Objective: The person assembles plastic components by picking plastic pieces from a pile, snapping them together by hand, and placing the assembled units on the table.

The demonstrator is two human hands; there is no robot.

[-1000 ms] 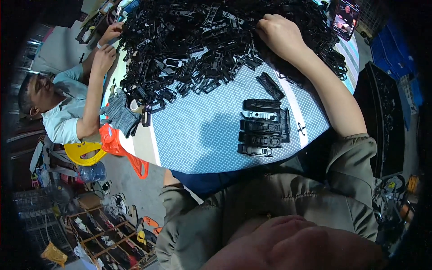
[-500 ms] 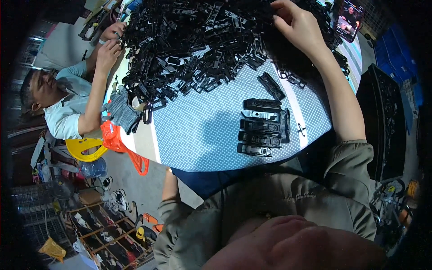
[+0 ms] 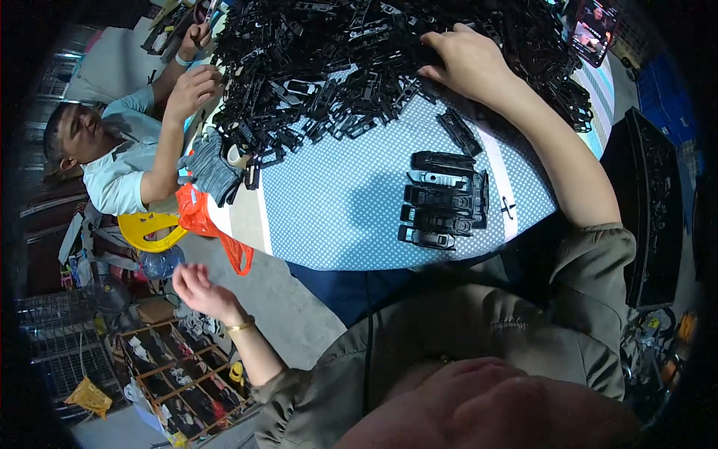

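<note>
A large heap of black plastic parts [image 3: 329, 82] covers the far part of a table with a blue-white dotted cover [image 3: 314, 202]. My right hand [image 3: 475, 66] is over the heap's near right side, thumb and forefinger apart, and nothing shows between them. Nearer me, several black parts [image 3: 441, 198] lie side by side in a small row, one set across their right ends. Another long black part [image 3: 458, 133] rests at a slant just beyond this row. My left hand [image 3: 206, 293] is raised off the table at the left, fingers loosely bent and apart, holding nothing visible.
Across the left side, a co-worker's hand [image 3: 193, 91] is beside the heap. A grey glove [image 3: 213, 168], a tape roll [image 3: 237, 156] and an orange-red bag [image 3: 196, 212] are at the left edge. A phone [image 3: 593, 34] stands far right; a black bin [image 3: 649, 202] is beside the table.
My left hand has come up into view from below the table edge. My right hand has shifted left and nearer over the heap. The co-worker's hands have moved apart.
</note>
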